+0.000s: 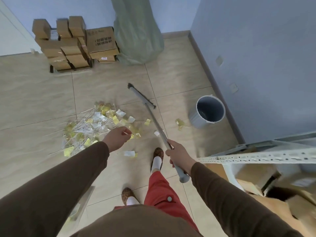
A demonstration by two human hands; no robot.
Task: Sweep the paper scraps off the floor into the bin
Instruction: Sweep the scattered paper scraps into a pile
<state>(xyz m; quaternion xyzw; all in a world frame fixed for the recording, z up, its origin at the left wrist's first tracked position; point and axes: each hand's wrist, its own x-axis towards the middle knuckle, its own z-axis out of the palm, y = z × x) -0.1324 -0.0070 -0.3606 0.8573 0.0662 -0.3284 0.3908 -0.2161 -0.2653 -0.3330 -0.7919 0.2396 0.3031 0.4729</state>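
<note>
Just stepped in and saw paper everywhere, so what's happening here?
A person is sweeping. Their right hand grips a grey long-handled broom, its head on the tiled floor beyond a heap of yellow and white paper scraps. The left hand hovers over the heap. The round grey plastic bin stands unfilled nearby.

The green sack [136, 31] is cut off by the top edge. The metal shelf [273, 156] runs out of frame on the right. The right hand [179, 156] hides part of the broom handle [157, 122]. The box print [100, 41] is too blurred to read.
</note>
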